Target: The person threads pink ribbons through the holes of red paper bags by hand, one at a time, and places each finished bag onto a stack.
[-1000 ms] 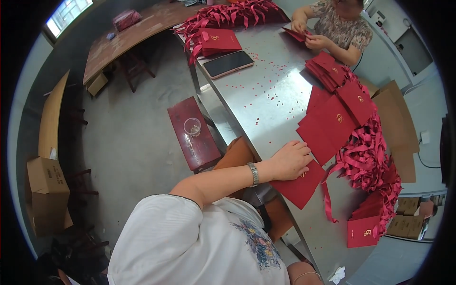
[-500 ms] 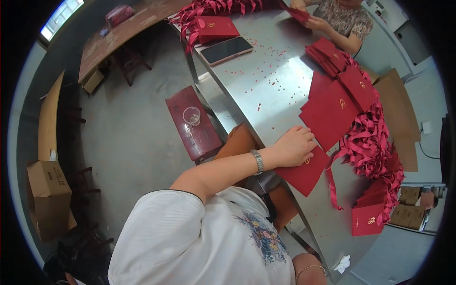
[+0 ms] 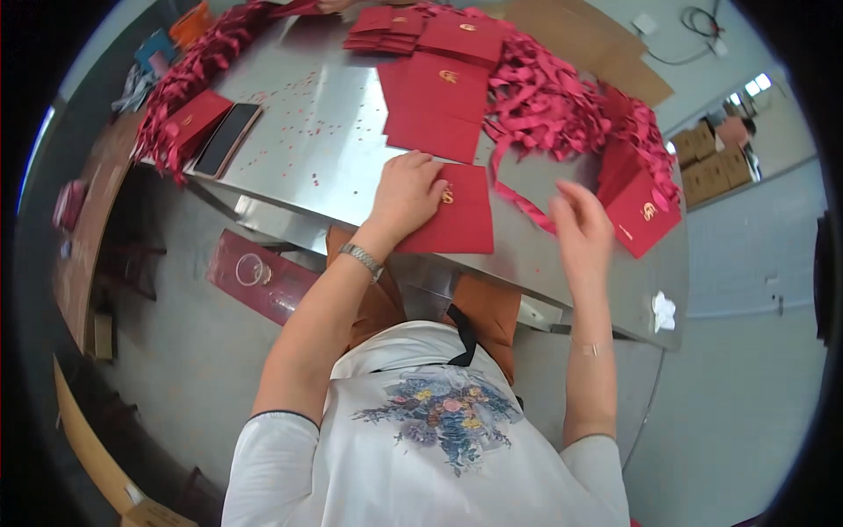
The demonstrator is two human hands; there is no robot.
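Note:
A flat red paper bag (image 3: 465,220) with a gold emblem lies at the near edge of the metal table (image 3: 307,176). My left hand (image 3: 407,195) rests on its left part, fingers stretched over it and holding nothing. To the right of the bag, my right hand (image 3: 583,224) hovers over the table, slightly blurred, with its thumb and fingers apart. Its fingers are beside the loose end of a red ribbon (image 3: 518,200); contact is unclear. Just beyond the bag lie more overlapping red bags (image 3: 430,114), and a second group of red bags (image 3: 645,215) sits to the right.
A heap of red ribbons (image 3: 549,101) lies behind the bags. On the left are a phone (image 3: 226,140) and another ribboned red bag (image 3: 198,119). Small red dots are scattered over the tabletop. Crumpled white tissue (image 3: 663,311) sits at the right; a red stool (image 3: 233,281) holds a clear cup (image 3: 253,270).
My view has swung toward the right. My right hand, hidden before, now reaches over the table near the ribbon. My left hand stays on the bag.

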